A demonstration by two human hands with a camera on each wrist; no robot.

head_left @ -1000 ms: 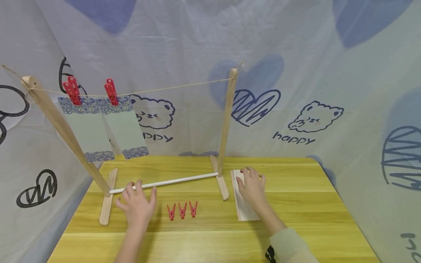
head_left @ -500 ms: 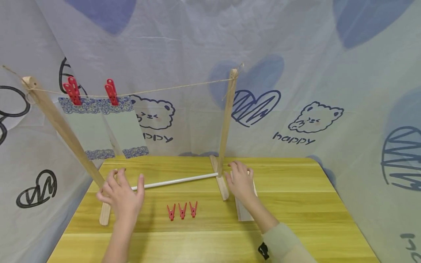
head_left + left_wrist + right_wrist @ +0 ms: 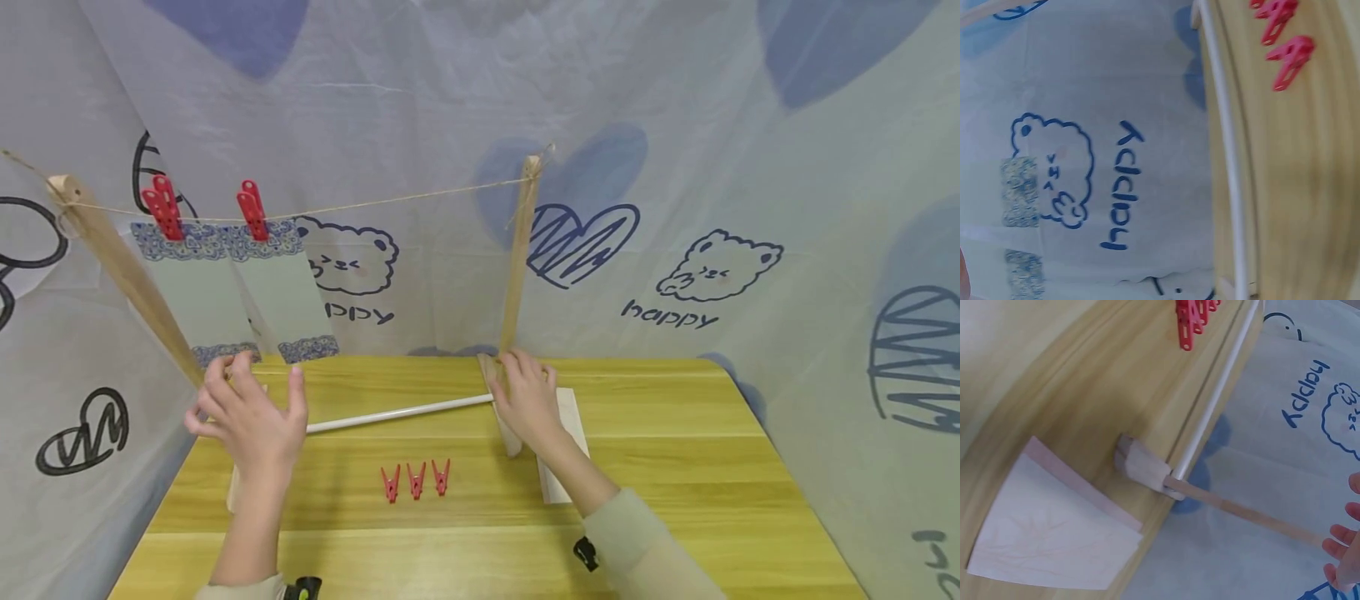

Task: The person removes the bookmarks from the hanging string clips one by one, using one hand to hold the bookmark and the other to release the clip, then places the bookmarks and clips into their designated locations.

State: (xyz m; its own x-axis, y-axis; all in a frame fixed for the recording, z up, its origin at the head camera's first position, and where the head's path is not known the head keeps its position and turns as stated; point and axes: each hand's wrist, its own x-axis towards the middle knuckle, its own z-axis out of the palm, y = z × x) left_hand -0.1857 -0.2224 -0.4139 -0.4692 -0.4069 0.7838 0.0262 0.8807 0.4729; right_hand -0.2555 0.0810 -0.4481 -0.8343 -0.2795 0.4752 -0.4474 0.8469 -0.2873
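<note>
A wooden drying frame has a left post [image 3: 127, 275], a right post [image 3: 519, 258], a string [image 3: 405, 198] across the top and a white rod [image 3: 397, 412] low between them. Two white sheets [image 3: 281, 292] with blue patterned borders hang on the string from red clothespins [image 3: 253, 212]. My left hand [image 3: 255, 421] is spread before the foot of the left post, hiding its lower end, with nothing held. My right hand [image 3: 528, 404] is at the lower right post, fingers loosely bent; in the right wrist view its fingers [image 3: 1338, 544] come close to the post without wrapping it.
Three red clothespins [image 3: 416, 481] lie in a row on the yellow wooden table [image 3: 420, 558]. Right of the frame lies a pale flat stack of sheets [image 3: 557, 483], partly under my right forearm in the head view. A printed cloth [image 3: 435, 100] forms the backdrop.
My left hand has moved left and away from me, toward the left post. My right hand has moved left from over the pale stack to the right post, uncovering more of the stack's far end.
</note>
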